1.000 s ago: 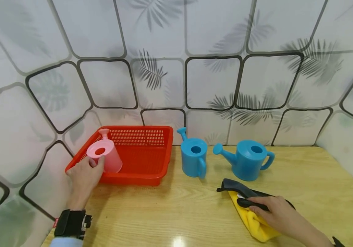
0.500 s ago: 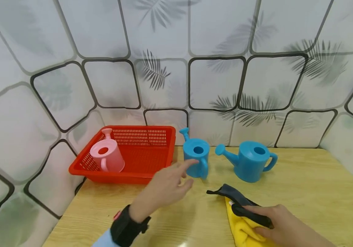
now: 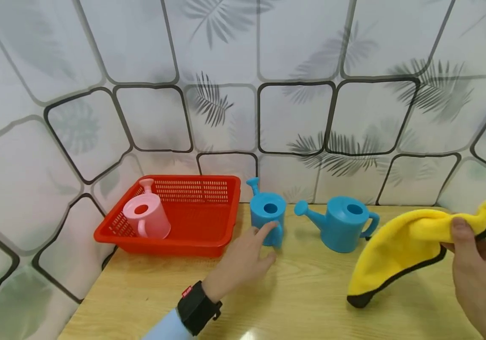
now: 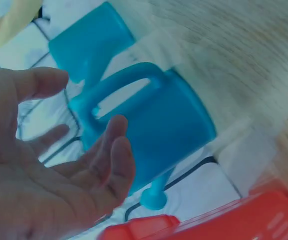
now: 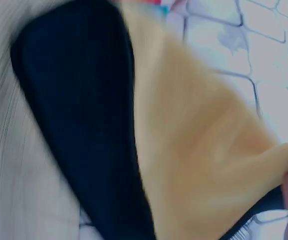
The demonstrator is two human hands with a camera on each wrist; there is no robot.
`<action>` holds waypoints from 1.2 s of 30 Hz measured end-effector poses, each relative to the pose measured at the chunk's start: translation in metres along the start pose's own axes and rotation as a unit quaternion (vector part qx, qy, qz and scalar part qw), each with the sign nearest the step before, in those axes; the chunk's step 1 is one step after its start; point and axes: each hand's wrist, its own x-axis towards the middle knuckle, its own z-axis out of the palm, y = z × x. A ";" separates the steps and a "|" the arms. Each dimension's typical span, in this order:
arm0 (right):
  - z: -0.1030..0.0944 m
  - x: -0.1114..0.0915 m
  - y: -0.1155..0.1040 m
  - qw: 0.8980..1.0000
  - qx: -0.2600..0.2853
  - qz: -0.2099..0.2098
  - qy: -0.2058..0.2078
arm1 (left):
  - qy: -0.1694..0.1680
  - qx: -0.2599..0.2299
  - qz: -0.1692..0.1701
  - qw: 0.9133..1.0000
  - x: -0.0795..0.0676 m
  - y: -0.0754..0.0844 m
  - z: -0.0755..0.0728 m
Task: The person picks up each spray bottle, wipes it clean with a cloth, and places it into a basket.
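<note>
My left hand (image 3: 243, 257) reaches to the handle of the nearer blue watering can (image 3: 261, 221), fingertips right at the handle in the head view. In the left wrist view, its fingers (image 4: 120, 165) are spread and loosely bent beside the can's handle (image 4: 129, 75), not closed round it. At the right, my right hand (image 3: 482, 274) pinches a yellow cloth (image 3: 396, 250) with a dark border and holds it up, a corner drooping over the table. The right wrist view shows the cloth's broad dark panel (image 5: 84, 110) beside its yellow part.
A red plastic basket (image 3: 175, 246) stands at the left with a pink watering can (image 3: 154, 222) inside. Another blue watering can (image 3: 339, 231) stands to the right of the first, spout leftward. A patterned wall covering (image 3: 294, 118) rises behind the wooden table (image 3: 302, 302).
My left hand let go of the pink watering can in the basket and moved right to the blue one. My right hand lifted the yellow cloth off the table and out to the right.
</note>
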 end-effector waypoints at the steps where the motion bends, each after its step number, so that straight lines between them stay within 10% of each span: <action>1: 0.004 0.000 -0.001 0.999 -0.006 0.032 -0.005 | 0.002 0.010 0.013 1.000 0.003 -0.001 0.001; 4: 0.015 -0.006 0.004 0.992 0.039 0.076 -0.090 | 0.014 0.047 0.057 0.997 0.013 -0.002 0.007; 8: 0.027 -0.026 0.013 0.968 -0.043 0.054 -0.242 | 0.049 0.036 0.055 0.997 0.013 -0.002 0.012; 11: 0.032 -0.039 0.016 0.944 -0.137 -0.014 -0.300 | 0.064 -0.038 0.015 0.997 -0.003 -0.004 0.007; 15: 0.036 -0.048 0.014 0.921 -0.106 -0.045 -0.371 | 0.033 -0.193 -0.057 0.979 -0.039 -0.006 -0.003; 19: 0.046 -0.054 0.010 0.896 -0.070 -0.067 -0.434 | 0.017 -0.315 -0.129 0.940 -0.064 -0.005 -0.007; 22: 0.056 -0.060 0.005 0.879 -0.082 -0.101 -0.458 | 0.059 -0.410 -0.169 0.894 -0.069 -0.001 -0.009; 27: 0.077 -0.067 -0.005 0.870 -0.062 -0.214 -0.440 | 0.066 -0.617 -0.212 0.755 -0.063 0.012 -0.011; 29: 0.089 -0.065 -0.012 0.873 -0.039 -0.261 -0.411 | 0.044 -0.665 -0.217 0.713 -0.056 0.018 -0.010; 32: 0.104 -0.062 -0.022 0.867 -0.026 -0.327 -0.375 | 0.025 -0.689 -0.207 0.694 -0.046 0.025 -0.009; 36: 0.116 -0.064 -0.035 0.836 -0.078 -0.387 -0.380 | 0.019 -0.676 -0.192 0.711 -0.038 0.030 -0.004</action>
